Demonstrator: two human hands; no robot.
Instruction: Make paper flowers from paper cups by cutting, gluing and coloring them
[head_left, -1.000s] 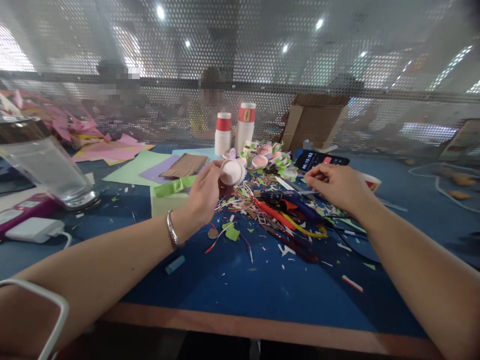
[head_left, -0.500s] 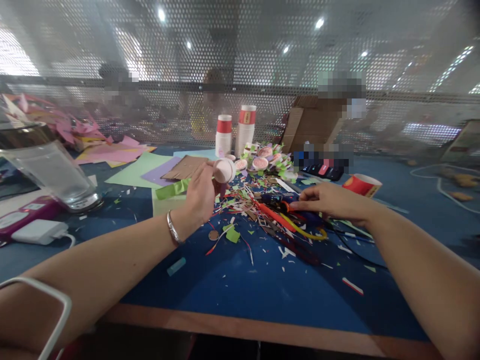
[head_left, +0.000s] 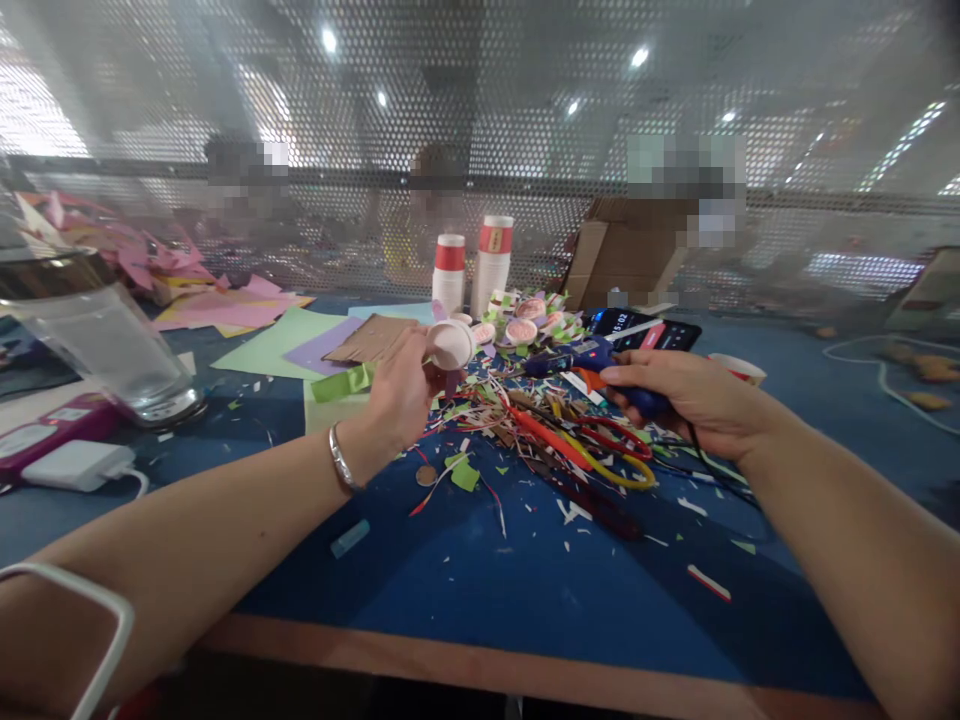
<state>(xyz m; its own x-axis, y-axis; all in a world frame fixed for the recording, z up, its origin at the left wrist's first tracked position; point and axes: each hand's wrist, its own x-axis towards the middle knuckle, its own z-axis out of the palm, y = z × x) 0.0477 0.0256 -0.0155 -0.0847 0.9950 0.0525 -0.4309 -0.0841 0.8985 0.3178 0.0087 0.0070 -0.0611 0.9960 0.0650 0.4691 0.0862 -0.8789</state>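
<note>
My left hand [head_left: 401, 392] is closed round a small pink paper craft piece [head_left: 450, 345], held up over the blue table [head_left: 480, 580]. My right hand [head_left: 686, 395] grips a blue glue gun [head_left: 600, 358] by its handle, its nozzle pointing left toward the pink piece. Its black cord [head_left: 712, 470] trails to the right. Below both hands lies a heap of paper scraps [head_left: 510, 410], with red and yellow scissors [head_left: 592, 450] among them.
Finished paper flowers [head_left: 525, 322] and two red-and-white bottles [head_left: 480, 262] stand behind the heap. A phone [head_left: 652, 332], a red paper cup [head_left: 739, 370], coloured sheets [head_left: 300, 340], a glass jar [head_left: 105, 345], a charger [head_left: 71, 462] and a cardboard box [head_left: 622, 255] surround them. People sit behind a mesh screen.
My right hand reached into the scraps, took hold of the blue glue gun and lifted it. My left hand shifted slightly left with the pink piece.
</note>
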